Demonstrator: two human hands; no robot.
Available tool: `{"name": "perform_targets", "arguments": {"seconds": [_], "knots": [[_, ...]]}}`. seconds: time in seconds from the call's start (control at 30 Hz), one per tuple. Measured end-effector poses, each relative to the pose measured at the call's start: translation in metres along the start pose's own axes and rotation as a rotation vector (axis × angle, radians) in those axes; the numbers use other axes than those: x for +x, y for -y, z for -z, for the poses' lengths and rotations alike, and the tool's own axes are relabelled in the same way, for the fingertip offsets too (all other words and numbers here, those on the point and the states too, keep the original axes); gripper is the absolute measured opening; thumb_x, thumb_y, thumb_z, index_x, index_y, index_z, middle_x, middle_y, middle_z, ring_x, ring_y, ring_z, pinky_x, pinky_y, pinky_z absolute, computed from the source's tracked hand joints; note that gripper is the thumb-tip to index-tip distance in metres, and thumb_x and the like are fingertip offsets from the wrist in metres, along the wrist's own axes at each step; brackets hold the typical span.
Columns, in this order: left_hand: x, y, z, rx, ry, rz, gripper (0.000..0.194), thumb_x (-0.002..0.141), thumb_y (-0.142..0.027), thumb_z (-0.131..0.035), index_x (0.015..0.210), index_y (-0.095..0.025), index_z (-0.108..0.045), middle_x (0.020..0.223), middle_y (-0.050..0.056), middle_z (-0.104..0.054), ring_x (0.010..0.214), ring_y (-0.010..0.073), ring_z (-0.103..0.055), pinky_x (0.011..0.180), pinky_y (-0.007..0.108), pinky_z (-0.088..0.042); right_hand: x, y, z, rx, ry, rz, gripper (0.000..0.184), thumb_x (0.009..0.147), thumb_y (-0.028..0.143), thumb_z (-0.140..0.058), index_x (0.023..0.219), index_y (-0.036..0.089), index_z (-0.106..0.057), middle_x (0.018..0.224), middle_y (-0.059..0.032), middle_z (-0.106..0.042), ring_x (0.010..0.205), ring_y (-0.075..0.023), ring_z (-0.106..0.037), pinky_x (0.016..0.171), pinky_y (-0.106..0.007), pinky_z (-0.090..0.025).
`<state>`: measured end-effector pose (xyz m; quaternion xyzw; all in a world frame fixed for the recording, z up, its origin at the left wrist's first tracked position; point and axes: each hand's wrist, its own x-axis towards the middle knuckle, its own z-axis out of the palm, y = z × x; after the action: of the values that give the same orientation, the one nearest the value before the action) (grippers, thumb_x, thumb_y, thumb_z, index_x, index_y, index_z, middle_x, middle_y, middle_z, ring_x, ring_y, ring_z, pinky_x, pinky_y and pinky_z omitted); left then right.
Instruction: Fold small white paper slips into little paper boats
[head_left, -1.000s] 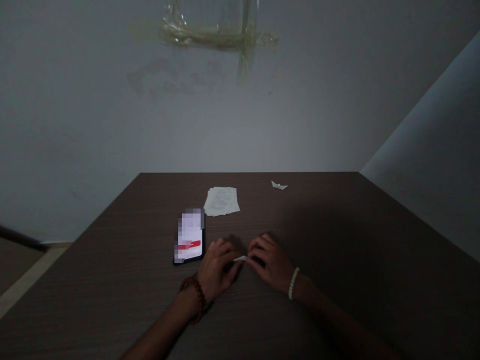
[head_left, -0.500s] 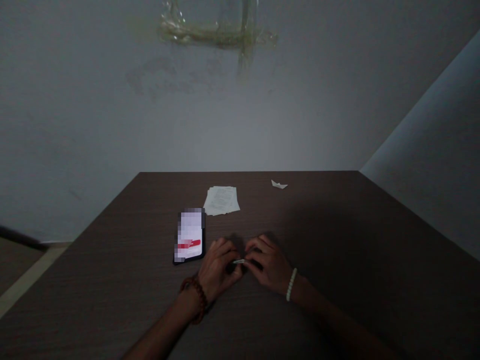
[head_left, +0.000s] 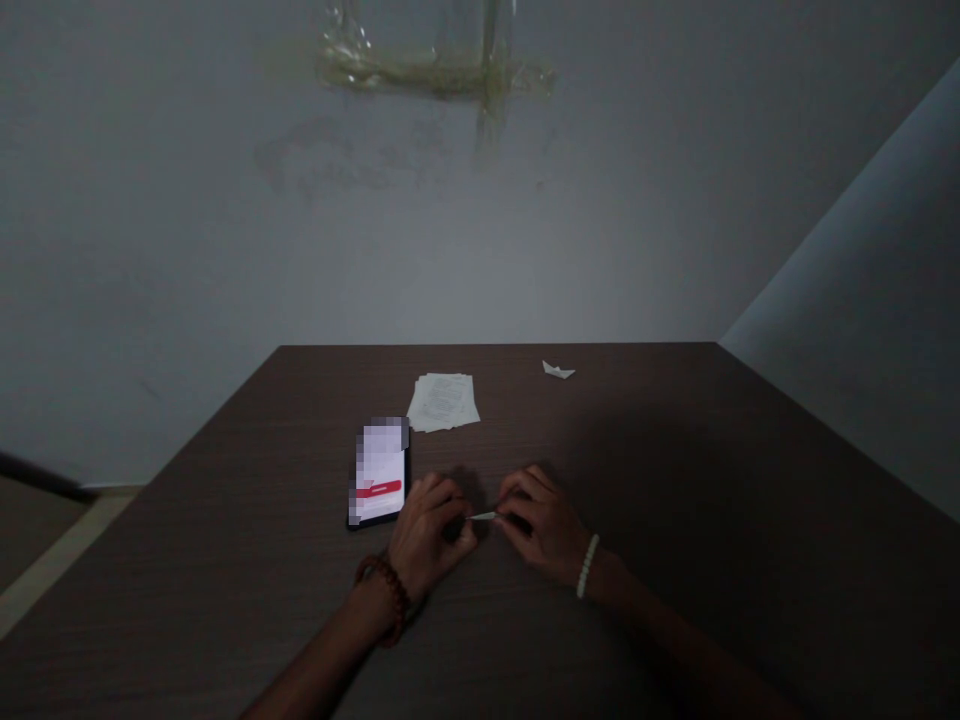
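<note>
Fingers (head_left: 519,508) over brown table (head_left: 637,450), grey wall (head_left: 600,230)

You are facing a pale, stained wall (head_left: 600,240), where shiny, yellowed tape (head_left: 420,78) is clinging high up. On the dark brown table (head_left: 262,430), to your left, a phone (head_left: 382,455) is lying face up, its lit screen showing a red bar and partly pixelated. Just beyond it, loosely stacked printed sheets (head_left: 444,402) are resting. Farther right, near the far edge, a small folded paper boat (head_left: 558,371) is sitting.
</note>
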<state>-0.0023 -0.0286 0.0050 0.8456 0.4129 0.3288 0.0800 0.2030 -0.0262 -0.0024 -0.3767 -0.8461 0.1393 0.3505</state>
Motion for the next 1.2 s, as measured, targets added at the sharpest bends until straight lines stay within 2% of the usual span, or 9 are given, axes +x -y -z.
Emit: {"name": "perform_targets", "arguments": {"seconds": [0.27, 0.63, 0.9, 1.03, 1.2], "knots": [[-0.001, 0.002, -0.001, 0.005, 0.003, -0.022, 0.008, 0.08, -0.021, -0.058, 0.075, -0.018, -0.062, 0.077, 0.004, -0.059, 0.08, 0.0203, -0.049, 0.068, 0.034, -0.039, 0.0, 0.001, -0.003, 0.001, -0.043, 0.016, 0.007, 0.078, 0.015, -0.064, 0.084, 0.019, -0.063, 0.096, -0.0051, -0.058, 0.092, -0.0185, -0.051, 0.079, -0.032, -0.045], [-0.002, 0.002, -0.001, 0.012, -0.039, -0.038, 0.008, 0.081, -0.021, -0.057, 0.076, -0.019, -0.062, 0.078, 0.004, -0.06, 0.079, 0.0202, -0.049, 0.069, 0.035, -0.041, -0.001, -0.004, -0.001, -0.033, -0.113, -0.032, 0.013, 0.069, 0.01, -0.066, 0.076, 0.021, -0.065, 0.09, -0.0035, -0.059, 0.088, -0.0197, -0.051, 0.076, -0.033, -0.045], [-0.001, 0.005, 0.007, 0.08, -0.056, -0.011, 0.01, 0.083, -0.02, -0.055, 0.077, -0.018, -0.063, 0.079, 0.005, -0.06, 0.079, 0.0203, -0.048, 0.069, 0.034, -0.041, -0.003, -0.014, 0.012, -0.074, -0.168, -0.065, 0.013, 0.073, 0.009, -0.063, 0.077, 0.021, -0.065, 0.088, -0.0048, -0.059, 0.087, -0.0204, -0.051, 0.076, -0.035, -0.046], [-0.001, 0.005, 0.007, 0.098, -0.014, -0.046, 0.013, 0.086, -0.02, -0.052, 0.081, -0.019, -0.064, 0.082, 0.005, -0.06, 0.08, 0.0203, -0.048, 0.067, 0.033, -0.041, -0.001, -0.009, 0.008, -0.043, -0.11, -0.016, 0.014, 0.075, 0.016, -0.067, 0.087, 0.022, -0.066, 0.093, -0.0053, -0.059, 0.09, -0.0206, -0.052, 0.078, -0.035, -0.046], [-0.002, 0.005, 0.006, 0.117, 0.019, -0.065, 0.015, 0.089, -0.022, -0.05, 0.086, -0.019, -0.064, 0.084, 0.006, -0.061, 0.08, 0.0204, -0.048, 0.069, 0.034, -0.041, -0.002, -0.01, 0.003, -0.089, -0.086, 0.022, 0.008, 0.081, 0.015, -0.063, 0.081, 0.022, -0.067, 0.092, -0.0045, -0.061, 0.088, -0.0191, -0.052, 0.078, -0.034, -0.046]]}}
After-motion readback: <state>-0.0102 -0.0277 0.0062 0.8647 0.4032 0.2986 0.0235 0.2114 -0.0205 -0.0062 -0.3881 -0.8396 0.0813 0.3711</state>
